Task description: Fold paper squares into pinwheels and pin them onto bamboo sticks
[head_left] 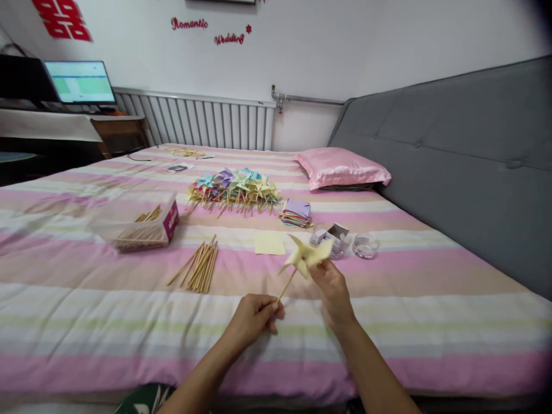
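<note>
A pale yellow paper pinwheel (305,256) on a thin wooden stick is held above the bed's near side. My left hand (257,313) pinches the lower end of that stick. At the pinwheel's right blade, my right hand (332,287) has its fingers closed on the paper, partly hidden behind it. Just beyond lies a flat yellow paper square (269,244). To the left, a loose bundle of wooden sticks (202,265) rests on the striped sheet. Farther back is a heap of finished pinwheels (235,187) in several colours.
A clear plastic box (142,227) with more sticks stands at left. Right of the heap are a stack of coloured paper squares (296,213), a clear container with small items (334,238) and a round clear lid (365,246). A pink pillow (342,167) lies by the grey headboard (452,149).
</note>
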Demonstrator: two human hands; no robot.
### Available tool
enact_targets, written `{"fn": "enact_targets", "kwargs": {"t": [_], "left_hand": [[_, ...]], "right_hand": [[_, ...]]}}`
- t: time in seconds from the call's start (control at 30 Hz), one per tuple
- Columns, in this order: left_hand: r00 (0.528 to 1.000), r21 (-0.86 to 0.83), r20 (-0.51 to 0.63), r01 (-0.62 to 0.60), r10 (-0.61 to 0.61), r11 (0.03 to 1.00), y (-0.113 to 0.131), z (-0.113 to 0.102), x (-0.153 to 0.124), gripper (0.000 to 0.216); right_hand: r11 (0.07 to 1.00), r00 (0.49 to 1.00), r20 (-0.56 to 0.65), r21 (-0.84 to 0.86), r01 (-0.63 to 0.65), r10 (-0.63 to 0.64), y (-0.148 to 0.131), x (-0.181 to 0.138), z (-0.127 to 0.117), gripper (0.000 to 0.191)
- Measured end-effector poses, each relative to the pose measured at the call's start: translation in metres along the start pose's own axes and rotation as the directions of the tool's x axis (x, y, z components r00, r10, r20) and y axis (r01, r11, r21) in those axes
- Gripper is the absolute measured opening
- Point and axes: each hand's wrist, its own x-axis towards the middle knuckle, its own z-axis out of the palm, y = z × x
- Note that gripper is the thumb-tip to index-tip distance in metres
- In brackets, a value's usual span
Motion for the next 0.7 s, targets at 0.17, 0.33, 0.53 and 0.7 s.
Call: {"fn": "enact_targets", "kwargs": {"t": [0.17,0.33,0.53,0.7], "left_hand": [[0.975,-0.223,-0.218,-0.023,-0.027,0.974,0.007,-0.018,0.000,0.037],[0.944,-0.295,-0.329,-0.118,0.016,0.948,0.012,-0.030,-0.009,0.035],[0.917,-0.321,-0.392,-0.212,0.075,0.923,0.013,-0.041,-0.018,0.032],[0.872,-0.213,-0.465,-0.280,0.154,0.936,0.009,-0.064,-0.022,0.030]], "right_hand": [[0.995,0.994,0.110,-0.103,-0.012,0.024,0.008,0.000,-0.004,0.059],[0.965,0.968,0.246,-0.260,0.024,0.042,0.026,-0.016,0.011,0.035],[0.943,0.943,0.329,-0.327,0.063,0.051,0.025,-0.032,0.064,0.035],[0.886,0.966,0.255,-0.439,0.148,-0.035,0.020,-0.028,0.114,0.030]]}}
